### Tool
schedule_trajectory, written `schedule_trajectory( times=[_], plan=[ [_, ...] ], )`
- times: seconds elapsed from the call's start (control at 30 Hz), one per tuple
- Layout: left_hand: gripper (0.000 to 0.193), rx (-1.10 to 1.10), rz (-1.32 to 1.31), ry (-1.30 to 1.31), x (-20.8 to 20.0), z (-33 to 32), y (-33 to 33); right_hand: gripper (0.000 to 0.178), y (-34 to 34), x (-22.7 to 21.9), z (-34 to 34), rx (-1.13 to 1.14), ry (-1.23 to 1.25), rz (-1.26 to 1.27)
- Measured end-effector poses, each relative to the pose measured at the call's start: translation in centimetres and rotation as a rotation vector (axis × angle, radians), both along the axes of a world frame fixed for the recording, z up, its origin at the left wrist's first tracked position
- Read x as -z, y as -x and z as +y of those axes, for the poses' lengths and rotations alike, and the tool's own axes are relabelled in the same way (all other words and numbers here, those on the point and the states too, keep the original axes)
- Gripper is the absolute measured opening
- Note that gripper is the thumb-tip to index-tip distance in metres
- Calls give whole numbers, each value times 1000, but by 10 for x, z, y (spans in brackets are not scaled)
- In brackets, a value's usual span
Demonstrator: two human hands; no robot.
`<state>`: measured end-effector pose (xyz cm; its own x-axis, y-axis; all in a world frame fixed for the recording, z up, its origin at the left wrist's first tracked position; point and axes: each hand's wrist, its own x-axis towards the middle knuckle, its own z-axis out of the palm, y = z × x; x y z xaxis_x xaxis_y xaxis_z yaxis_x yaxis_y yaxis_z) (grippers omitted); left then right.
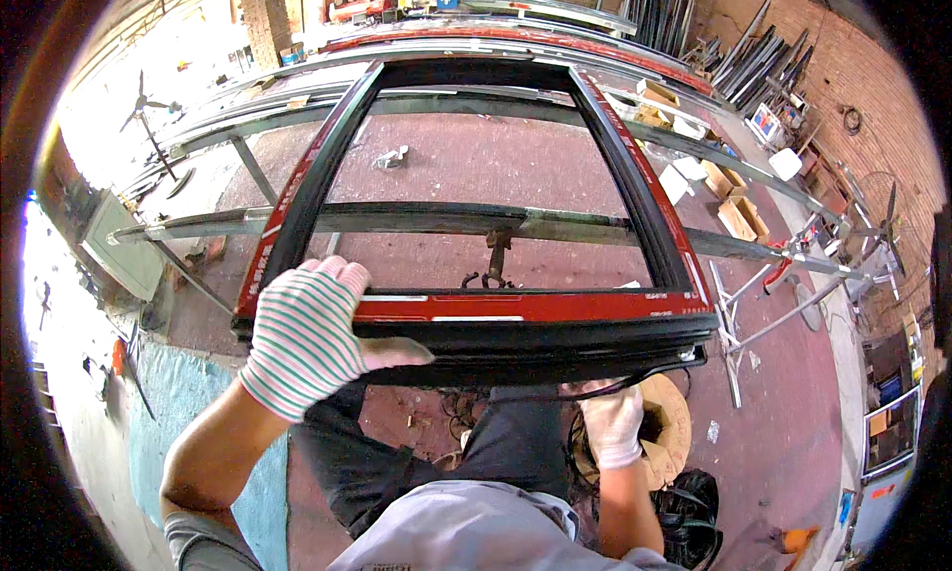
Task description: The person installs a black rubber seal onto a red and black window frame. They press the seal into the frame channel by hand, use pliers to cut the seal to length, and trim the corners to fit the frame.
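A rectangular window frame (pixel 476 305), dark with red film along its faces, lies across metal rails in front of me. My left hand (pixel 315 335), in a white glove with green and pink stripes, grips its near bar close to the left corner. The fingers lie over the top and the thumb stretches along the black outer side. Lower down on the right, my gloved right hand (pixel 612 422) is closed on a thin black rubber strip (pixel 635 378) that runs up to the frame's near right corner. The frame's edge partly hides those fingers.
A brown cardboard-sided coil (pixel 674 437) stands beside my right hand. Metal support rails (pixel 426 217) cross under the frame. Open cardboard boxes (pixel 742 217) sit on the right; standing fans (pixel 149 125) flank both sides. A blue mat (pixel 193 422) covers the floor at left.
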<state>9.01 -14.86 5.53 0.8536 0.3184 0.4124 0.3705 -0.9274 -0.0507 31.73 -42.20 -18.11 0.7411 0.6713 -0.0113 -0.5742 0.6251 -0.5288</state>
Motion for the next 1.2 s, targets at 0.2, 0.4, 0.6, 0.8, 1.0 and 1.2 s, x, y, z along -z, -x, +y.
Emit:
schedule_trajectory(
  times=[0.2,0.4,0.6,0.8,1.0,1.2],
  plan=[
    [67,-85,1,86,-6,-35,-21,44,34,-23,-7,-55,379,-450],
    [38,349,-255,-85,3,-61,-11,15,22,-44,-12,176,822,-1087],
    [61,442,-245,655,99,-108,0,17,44,-88,4,-121,618,-758],
    [49,351,-62,1528,162,-116,-5,39,50,-114,18,-89,457,-408],
    [25,43,-353,1098,148,-65,60,35,59,-141,30,75,431,-261],
    [29,87,-382,588,122,-2,161,29,76,-138,43,374,826,-659]
  ],
)
